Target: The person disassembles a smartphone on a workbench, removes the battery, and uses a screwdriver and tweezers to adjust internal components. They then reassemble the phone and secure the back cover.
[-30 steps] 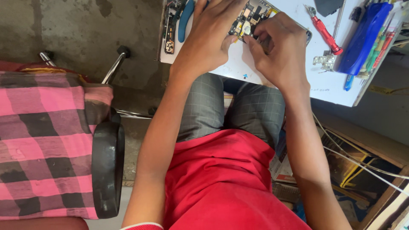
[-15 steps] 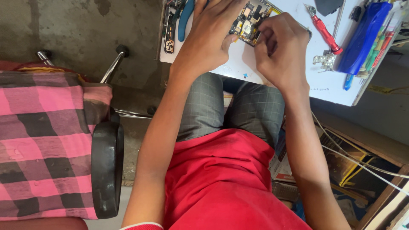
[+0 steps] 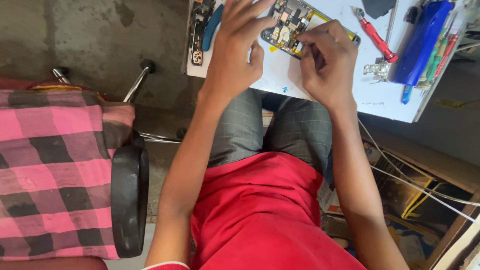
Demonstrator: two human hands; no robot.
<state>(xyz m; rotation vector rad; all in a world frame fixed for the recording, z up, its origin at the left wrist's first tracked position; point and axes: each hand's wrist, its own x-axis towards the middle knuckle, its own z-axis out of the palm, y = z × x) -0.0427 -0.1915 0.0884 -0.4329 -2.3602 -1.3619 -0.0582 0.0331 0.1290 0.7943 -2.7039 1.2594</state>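
An opened phone with its circuit board showing lies on the white tabletop above my lap. My left hand is at the phone's left end, fingers spread, with the index fingertip and thumb by its corner. My right hand is curled at the phone's near edge, its fingertips pinched against the frame. I cannot tell whether a small part sits between those fingertips.
A red-handled screwdriver, a small metal piece and a blue pouch of tools lie to the right. A blue tool and a narrow board lie left. A pink plaid chair stands beside me; cables hang at right.
My left hand has lifted its fingers off the phone and spread them. My right hand has slid down to the phone's near edge, leaving more of the board uncovered.
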